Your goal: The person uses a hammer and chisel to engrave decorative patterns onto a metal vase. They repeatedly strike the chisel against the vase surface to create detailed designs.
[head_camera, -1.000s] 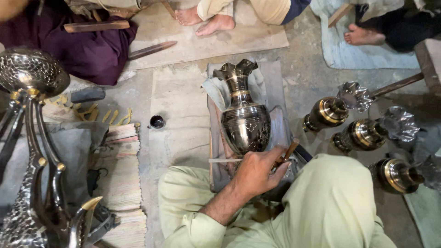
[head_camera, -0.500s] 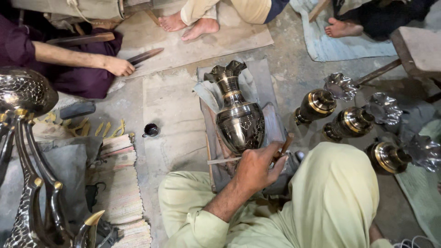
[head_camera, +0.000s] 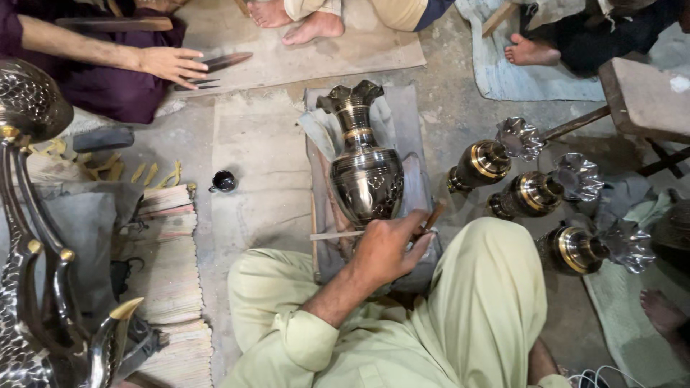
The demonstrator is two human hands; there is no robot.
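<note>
A dark engraved metal vase [head_camera: 366, 179] with brass bands lies on its side on a grey cloth pad [head_camera: 410, 108] in front of me. My left hand [head_camera: 388, 248], reaching out of a pale green sleeve, rests at the vase's base and is closed around a thin wooden-handled tool [head_camera: 435, 213]. A thin stick [head_camera: 334, 235] lies across the pad just left of the hand. My right hand does not show. My bent knee in pale green cloth [head_camera: 489, 294] fills the lower right.
Three similar vases [head_camera: 528, 192] with ruffled mouths lie to the right. A small black cup [head_camera: 224, 181] sits on the floor. Another person's hand [head_camera: 169, 65] touches a flat blade [head_camera: 226, 60]. Large metal ornament [head_camera: 29, 108], stacked mat [head_camera: 169, 251], stool [head_camera: 640, 93], bare feet [head_camera: 316, 25].
The other person's hand has come in at the top left and settled on the blade. The view has shifted slightly. My hand stays at the vase's base with the tool.
</note>
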